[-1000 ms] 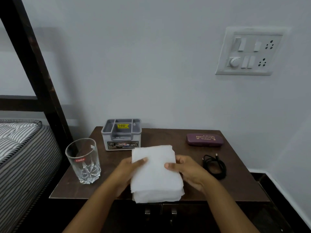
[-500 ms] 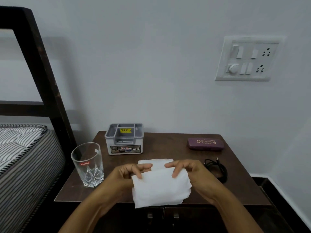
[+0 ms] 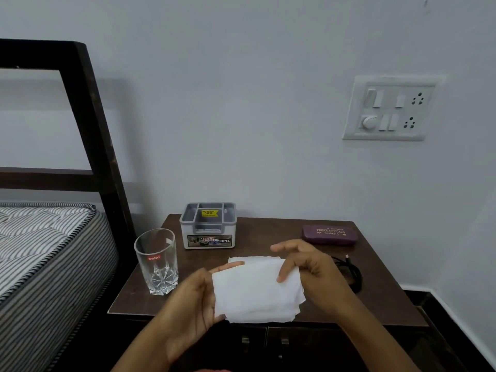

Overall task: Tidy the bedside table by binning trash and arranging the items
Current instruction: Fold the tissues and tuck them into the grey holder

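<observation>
A folded white tissue (image 3: pixel 257 291) is held above the front edge of the dark wooden bedside table (image 3: pixel 268 232). My left hand (image 3: pixel 193 299) grips its left side, thumb lying along the top edge. My right hand (image 3: pixel 311 267) holds the right side, with fingers curled over the top corner and the index finger lifted. On the table stand a clear drinking glass (image 3: pixel 157 260) at the left, a grey compartment organizer box (image 3: pixel 208 226) at the back, a purple spectacle case (image 3: pixel 329 234) at the back right and a coiled black cable (image 3: pixel 351 272), partly hidden by my right hand.
A bed with a striped mattress (image 3: pixel 40 251) and a dark headboard frame (image 3: pixel 91 130) stands left of the table. A white switch panel (image 3: pixel 389 108) is on the wall above. Cabinet doors with small handles (image 3: pixel 264 342) sit below the tabletop.
The tissue went from lying flat and long to folded roughly in half. Both hands shifted to its top edge. The camera view tilted up slightly.
</observation>
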The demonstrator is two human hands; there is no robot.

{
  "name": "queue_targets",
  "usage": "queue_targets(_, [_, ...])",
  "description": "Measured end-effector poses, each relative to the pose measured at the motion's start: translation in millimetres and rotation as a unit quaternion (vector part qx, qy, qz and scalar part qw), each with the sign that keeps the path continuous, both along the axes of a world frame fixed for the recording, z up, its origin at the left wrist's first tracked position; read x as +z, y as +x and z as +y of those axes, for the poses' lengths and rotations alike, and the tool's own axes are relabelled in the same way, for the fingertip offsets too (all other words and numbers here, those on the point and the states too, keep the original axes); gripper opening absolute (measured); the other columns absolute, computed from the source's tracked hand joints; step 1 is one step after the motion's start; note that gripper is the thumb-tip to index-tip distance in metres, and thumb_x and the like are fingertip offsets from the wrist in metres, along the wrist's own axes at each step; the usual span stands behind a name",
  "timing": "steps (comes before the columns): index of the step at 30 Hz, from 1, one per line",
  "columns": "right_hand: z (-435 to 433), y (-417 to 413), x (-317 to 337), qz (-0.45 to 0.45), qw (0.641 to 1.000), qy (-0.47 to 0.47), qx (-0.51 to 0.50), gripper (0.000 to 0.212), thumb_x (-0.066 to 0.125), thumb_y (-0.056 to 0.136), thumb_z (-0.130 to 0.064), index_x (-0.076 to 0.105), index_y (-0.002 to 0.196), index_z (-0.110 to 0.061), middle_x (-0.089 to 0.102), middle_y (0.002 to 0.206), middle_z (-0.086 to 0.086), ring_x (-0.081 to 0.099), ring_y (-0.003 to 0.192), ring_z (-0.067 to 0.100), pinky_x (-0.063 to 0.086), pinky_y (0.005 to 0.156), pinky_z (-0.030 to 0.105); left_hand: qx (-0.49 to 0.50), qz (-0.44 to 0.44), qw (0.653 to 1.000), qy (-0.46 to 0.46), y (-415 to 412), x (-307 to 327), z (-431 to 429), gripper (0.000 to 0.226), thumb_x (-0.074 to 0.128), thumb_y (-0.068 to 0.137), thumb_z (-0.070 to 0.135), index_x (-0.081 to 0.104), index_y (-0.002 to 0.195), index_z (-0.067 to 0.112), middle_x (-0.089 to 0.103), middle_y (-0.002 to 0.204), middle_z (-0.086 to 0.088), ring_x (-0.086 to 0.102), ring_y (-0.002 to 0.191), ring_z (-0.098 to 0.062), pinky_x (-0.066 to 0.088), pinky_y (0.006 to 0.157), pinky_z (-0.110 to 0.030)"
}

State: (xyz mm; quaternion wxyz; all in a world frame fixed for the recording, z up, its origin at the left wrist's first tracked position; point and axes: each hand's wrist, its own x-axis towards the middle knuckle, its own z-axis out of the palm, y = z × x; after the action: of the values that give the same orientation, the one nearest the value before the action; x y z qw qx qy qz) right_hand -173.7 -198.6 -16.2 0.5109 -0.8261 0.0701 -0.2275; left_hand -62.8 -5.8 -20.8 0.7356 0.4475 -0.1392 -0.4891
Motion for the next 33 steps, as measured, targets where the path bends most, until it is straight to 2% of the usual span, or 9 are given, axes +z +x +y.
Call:
queue_targets(5, [4.9, 0.8, 3.9, -0.004, 0.998, -0.055, -0.014, 0.052, 0.052, 0.075, 0.018, 0.072, 0.056, -0.027, 0.059, 0.113, -0.022, 0.058, 0.104, 0.002, 0.053, 0.081, 0.034, 0.033, -0.03, 0.998, 0.041, -1.1, 4.6, -1.9, 0.051, 0.044, 0.089, 0.048, 0.068, 0.111, 0.009, 0.069, 0.112, -0.018, 0.064, 0.1, -0.032, 0.056, 0.07, -0.038])
queue_targets(10, [5.1, -1.5, 6.7, -0.063, 0.995, 0.07, -0.036, 0.045, 0.053, 0.085, 0.011, 0.071, 0.098, -0.029, 0.058, 0.124, -0.011, 0.063, 0.1, 0.003, 0.052, 0.074, 0.018, 0.099, -0.1, 0.989, 0.054, -3.6, 6.8, -10.1, 0.044, 0.068, 0.068, 0.017, 0.066, 0.112, 0.013, 0.072, 0.105, -0.015, 0.067, 0.072, -0.02, 0.053, 0.045, -0.023])
queue_targets(14, [22.5, -1.7, -24.0, -0.046, 0.812, 0.581, -0.036, 0.076, 0.085, 0.053, -0.028, 0.054, 0.121, -0.014, 0.07, 0.103, 0.012, 0.069, 0.086, 0.028, 0.056, 0.068, 0.041, 0.133, -0.068, 0.988, -0.031, -4.0, 11.7, -20.3, 0.034, 0.062, 0.075, 0.014, 0.067, 0.109, 0.014, 0.073, 0.104, -0.011, 0.071, 0.078, -0.016, 0.056, 0.053, -0.021])
queue_targets(16, [52.5, 6.6, -41.9, 0.054, 0.75, 0.659, 0.008, 0.121, 0.081, 0.008, -0.043, 0.054, 0.121, -0.008, 0.072, 0.092, 0.017, 0.064, 0.091, 0.034, 0.049, 0.072, 0.045, 0.15, -0.042, 0.985, -0.069, -2.3, 6.3, -28.0, 0.03, 0.059, 0.079, 0.014, 0.068, 0.108, 0.012, 0.073, 0.103, -0.012, 0.071, 0.078, -0.018, 0.056, 0.053, -0.021])
queue_targets(18, [77.8, 18.9, -46.8, 0.07, 0.73, 0.678, 0.054, 0.096, 0.083, 0.029, -0.05, 0.061, 0.112, -0.006, 0.074, 0.086, 0.017, 0.058, 0.1, 0.034, 0.043, 0.078, 0.046, 0.161, -0.058, 0.984, -0.056, -1.5, -2.3, -36.1, 0.031, 0.061, 0.08, 0.018, 0.068, 0.11, 0.015, 0.071, 0.107, -0.014, 0.068, 0.084, -0.028, 0.056, 0.056, -0.028])
queue_targets(20, [80.1, 35.5, -45.9, 0.008, 0.726, 0.687, 0.031, 0.1, 0.093, 0.001, -0.036, 0.071, 0.094, -0.005, 0.074, 0.087, 0.017, 0.065, 0.094, 0.034, 0.052, 0.079, 0.047, 0.182, -0.079, 0.98, -0.024, 0.8, -10.6, -43.2, 0.036, 0.064, 0.075, 0.021, 0.066, 0.111, 0.016, 0.07, 0.108, -0.017, 0.065, 0.082, -0.032, 0.057, 0.059, -0.033])
queue_targets(26, [34.3, 90.5, -13.5, -0.1, 0.833, 0.544, -0.033, 0.059, 0.083, 0.064, -0.019, 0.06, 0.114, -0.001, 0.065, 0.111, 0.028, 0.062, 0.105, 0.041, 0.044, 0.095, 0.061, 0.179, -0.151, 0.972, 0.027, 38.8, -3.2, -45.0, 0.039, 0.067, 0.074, 0.017, 0.065, 0.112, 0.009, 0.072, 0.103, -0.013, 0.068, 0.092, -0.023, 0.056, 0.071, -0.028])
queue_targets(30, [5.2, 131.2, 26.6, -0.036, 0.949, 0.311, -0.045, 0.037, 0.075, 0.074, -0.018, 0.063, 0.108, -0.012, 0.073, 0.099, 0.009, 0.07, 0.09, 0.025, 0.058, 0.077, 0.045, 0.124, -0.336, 0.928, 0.102, 108.2, 46.7, -54.2, 0.021, 0.069, 0.077, 0.016, 0.065, 0.098, 0.016, 0.073, 0.088, -0.005, 0.071, 0.077, -0.013, 0.057, 0.067, -0.024])
queue_targets(33, [-7.1, 171.2, 55.3, -0.036, 0.976, 0.214, -0.019, 0.036, 0.075, 0.076, -0.02, 0.059, 0.108, -0.019, 0.07, 0.099, -0.001, 0.069, 0.087, 0.015, 0.059, 0.067, 0.027, 0.115, -0.467, 0.861, 0.166, 160.9, 77.7, -71.2, 0.008, 0.071, 0.077, 0.012, 0.068, 0.08, 0.017, 0.072, 0.072, 0.005, 0.068, 0.065, -0.006, 0.054, 0.062, -0.013])
